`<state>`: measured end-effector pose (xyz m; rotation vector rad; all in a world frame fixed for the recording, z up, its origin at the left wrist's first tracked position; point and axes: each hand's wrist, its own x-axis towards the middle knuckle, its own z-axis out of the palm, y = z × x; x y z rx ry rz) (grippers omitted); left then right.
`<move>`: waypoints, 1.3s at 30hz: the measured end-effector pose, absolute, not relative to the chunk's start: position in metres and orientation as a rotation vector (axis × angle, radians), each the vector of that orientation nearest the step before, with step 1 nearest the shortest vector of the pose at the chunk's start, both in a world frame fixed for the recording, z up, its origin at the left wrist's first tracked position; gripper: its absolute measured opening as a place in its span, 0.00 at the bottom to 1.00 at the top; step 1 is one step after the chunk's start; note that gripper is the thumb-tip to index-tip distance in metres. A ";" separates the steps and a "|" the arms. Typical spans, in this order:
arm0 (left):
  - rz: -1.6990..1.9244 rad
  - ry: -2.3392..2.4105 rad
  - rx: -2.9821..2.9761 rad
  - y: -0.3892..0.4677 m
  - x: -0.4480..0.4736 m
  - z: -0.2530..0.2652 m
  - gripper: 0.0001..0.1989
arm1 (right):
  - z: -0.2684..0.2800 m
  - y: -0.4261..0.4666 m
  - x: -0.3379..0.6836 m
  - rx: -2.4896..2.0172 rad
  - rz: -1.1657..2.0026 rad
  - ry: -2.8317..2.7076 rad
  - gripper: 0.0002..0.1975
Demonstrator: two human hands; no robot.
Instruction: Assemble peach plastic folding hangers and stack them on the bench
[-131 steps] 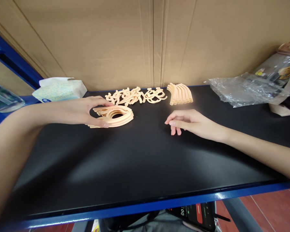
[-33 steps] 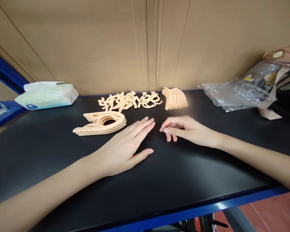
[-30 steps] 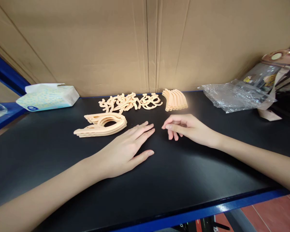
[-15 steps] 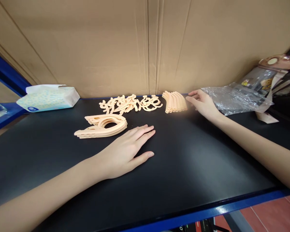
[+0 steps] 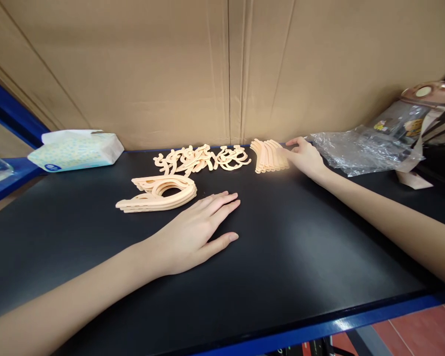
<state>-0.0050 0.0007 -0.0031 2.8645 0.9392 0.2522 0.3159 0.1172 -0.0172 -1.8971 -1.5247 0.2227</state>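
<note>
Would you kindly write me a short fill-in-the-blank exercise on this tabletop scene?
The palm of the left hand faces ____, toward the black tabletop.
The right hand is at the ____ end of the row of curved pieces.
The tissue pack sits at the tabletop's far ____ corner.
Missing words: down; right; left.

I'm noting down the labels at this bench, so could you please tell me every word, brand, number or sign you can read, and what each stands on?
Nothing reads with certainty.
Tissue pack: blue mark, too small and blurred to read.
Dark object below the blue table edge: a pale mark, perhaps "0", too cut off to confirm.
Clear container: small stickers, no legible lettering.
</note>
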 end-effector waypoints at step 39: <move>0.212 0.940 2.898 -0.003 -0.002 0.003 0.27 | 0.004 0.102 0.316 -1.600 0.275 -1.394 0.17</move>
